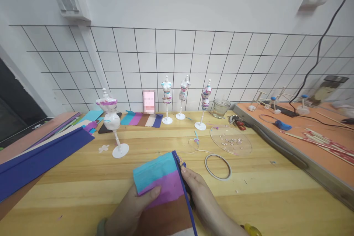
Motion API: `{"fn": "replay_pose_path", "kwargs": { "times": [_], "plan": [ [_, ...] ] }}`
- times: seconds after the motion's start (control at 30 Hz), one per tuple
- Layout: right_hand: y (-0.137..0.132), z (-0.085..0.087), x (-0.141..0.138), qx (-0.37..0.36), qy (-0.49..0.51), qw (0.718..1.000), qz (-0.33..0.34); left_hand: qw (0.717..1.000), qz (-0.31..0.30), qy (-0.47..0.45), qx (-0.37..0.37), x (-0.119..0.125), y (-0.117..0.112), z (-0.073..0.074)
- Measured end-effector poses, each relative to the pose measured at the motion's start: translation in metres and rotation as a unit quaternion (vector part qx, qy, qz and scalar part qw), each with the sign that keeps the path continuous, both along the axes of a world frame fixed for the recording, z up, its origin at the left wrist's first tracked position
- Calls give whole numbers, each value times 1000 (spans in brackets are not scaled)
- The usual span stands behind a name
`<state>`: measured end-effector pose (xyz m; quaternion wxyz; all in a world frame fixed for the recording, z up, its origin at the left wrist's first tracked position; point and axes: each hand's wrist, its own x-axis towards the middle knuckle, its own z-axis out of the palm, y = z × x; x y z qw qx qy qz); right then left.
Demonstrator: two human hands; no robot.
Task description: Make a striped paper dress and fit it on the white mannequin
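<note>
My left hand grips a stack of crepe paper strips, teal, purple and brown, with its thumb pressed on the purple band. At the stack's right edge my right hand pinches a dark blue strip. The stack is held just above the wooden table, near its front edge. A white mini mannequin with a purple ruffle stands up-left of my hands.
Three more small mannequins stand by the wire grid wall. Large coloured paper sheets lie at left. A ring, a clear disc with beads, a glass jar and an orange board with sticks lie right.
</note>
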<state>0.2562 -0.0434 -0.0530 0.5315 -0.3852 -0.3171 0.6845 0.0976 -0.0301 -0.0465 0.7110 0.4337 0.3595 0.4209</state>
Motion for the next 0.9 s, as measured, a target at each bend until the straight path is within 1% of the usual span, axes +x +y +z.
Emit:
{"fn": "replay_pose_path", "kwargs": {
  "times": [0.13,0.4,0.63,0.77,0.9],
  "plan": [
    [0,0,0,3,7,1000,8,1000,-1,-4,-6,-1,-1,-2],
    [6,-16,0,8,23,1000,4,1000,-3,-8,-3,0,1,-3],
    [5,-12,1,41,28,999,17,1000,-9,-6,-14,0,-1,1],
    [6,-16,2,37,25,999,11,1000,-5,2,-8,0,-2,1],
    [6,-20,2,24,17,1000,1,1000,-11,0,-18,-1,-1,0]
  ]
}}
